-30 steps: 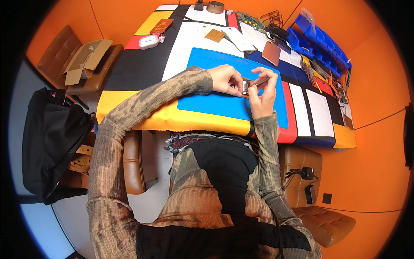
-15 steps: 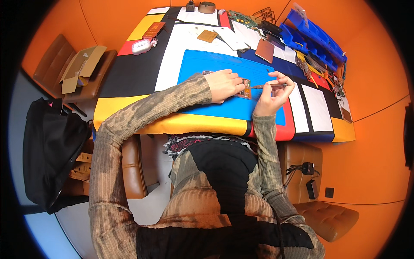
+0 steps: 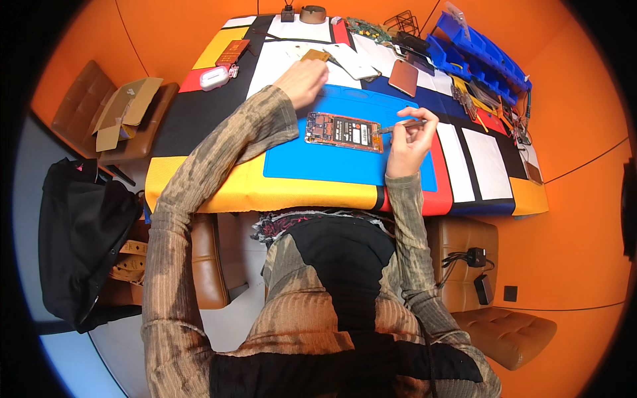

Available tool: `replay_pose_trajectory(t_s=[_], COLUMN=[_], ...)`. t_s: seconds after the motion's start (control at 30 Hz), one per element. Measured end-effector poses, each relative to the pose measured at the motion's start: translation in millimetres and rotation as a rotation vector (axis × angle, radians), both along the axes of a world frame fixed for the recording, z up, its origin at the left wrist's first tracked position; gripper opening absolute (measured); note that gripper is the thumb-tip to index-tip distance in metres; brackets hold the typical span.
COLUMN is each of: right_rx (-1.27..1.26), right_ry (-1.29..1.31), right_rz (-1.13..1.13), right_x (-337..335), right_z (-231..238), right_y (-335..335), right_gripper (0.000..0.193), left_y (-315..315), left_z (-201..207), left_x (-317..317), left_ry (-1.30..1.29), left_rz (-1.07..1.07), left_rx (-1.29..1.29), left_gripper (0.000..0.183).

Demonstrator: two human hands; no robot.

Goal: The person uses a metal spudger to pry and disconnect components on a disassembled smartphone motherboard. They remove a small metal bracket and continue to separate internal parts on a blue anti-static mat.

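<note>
An opened smartphone [image 3: 344, 131] lies on the blue work mat [image 3: 285, 162], its black battery and inner boards uncovered. In my right hand [image 3: 409, 144] a slim, pen-like pointed tool [image 3: 415, 123] is pinched between the fingers. Its tip rests at or just above the phone's right end; contact cannot be made out. Past the mat's far left edge, my left hand [image 3: 302, 81] reaches over the table, off the phone. Its fingertips are at a small brown square piece [image 3: 316, 55] and partly cover it. Blur hides whether those fingers grip anything.
White phone-shaped panels [image 3: 355, 61] and a brown phone-like panel [image 3: 403, 77] lie beyond the mat. Blue parts bins [image 3: 478, 56] stand at the far right, with several hand tools [image 3: 468, 99] before them. A white earphone case [image 3: 214, 78] sits at the left.
My left hand has lifted off the phone and moved away, up and left to the brown square piece, uncovering the phone. My right hand stays near the phone's right end with the tool.
</note>
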State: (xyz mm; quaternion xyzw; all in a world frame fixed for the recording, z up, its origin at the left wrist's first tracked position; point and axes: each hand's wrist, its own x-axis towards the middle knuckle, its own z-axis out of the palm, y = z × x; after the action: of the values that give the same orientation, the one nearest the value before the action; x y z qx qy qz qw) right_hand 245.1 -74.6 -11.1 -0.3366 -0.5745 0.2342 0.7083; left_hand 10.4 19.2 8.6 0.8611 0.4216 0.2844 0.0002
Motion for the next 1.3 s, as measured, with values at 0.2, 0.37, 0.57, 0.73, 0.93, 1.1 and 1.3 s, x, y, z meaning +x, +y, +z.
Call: replay_pose_trajectory(t_s=[0.2, 0.37, 0.57, 0.73, 0.93, 1.1, 1.3], right_rx=[-0.03, -0.042, 0.007, -0.013, -0.008, 0.176, 0.149], right_ry=[-0.194, -0.344, -0.298, -0.366, -0.452, -0.63, -0.609], right_rz=[0.143, 0.164, 0.188, 0.161, 0.099, 0.046, 0.111], right_x=[-7.6, -13.4, -14.0, -13.3, -18.4, -28.2, -26.8], right_z=[-1.3, -0.8, -0.2, 0.5, 4.2, 13.7, 20.3], right_y=[-2.6, -3.7, -4.8, -4.0, -9.9, -1.7, 5.5], right_gripper=[0.03, 0.023, 0.023, 0.024, 0.023, 0.019, 0.024], left_y=[35.7, 42.7, 42.6, 45.2, 41.2, 37.4, 37.1], left_z=[-36.4, -46.5, -46.2, -46.1, -43.6, -39.2, -38.7], left_x=[-26.9, -29.6, -29.0, -30.9, -28.4, -27.6, -25.0], left_ry=[-0.481, -0.539, -0.652, -0.638, -0.567, -0.547, -0.528], left_rz=[0.238, 0.211, 0.171, 0.139, 0.191, 0.196, 0.176], left_rx=[-0.161, -0.231, -0.298, -0.307, -0.267, -0.283, -0.279], left_gripper=[0.03, 0.031, 0.032, 0.035, 0.039, 0.042, 0.038])
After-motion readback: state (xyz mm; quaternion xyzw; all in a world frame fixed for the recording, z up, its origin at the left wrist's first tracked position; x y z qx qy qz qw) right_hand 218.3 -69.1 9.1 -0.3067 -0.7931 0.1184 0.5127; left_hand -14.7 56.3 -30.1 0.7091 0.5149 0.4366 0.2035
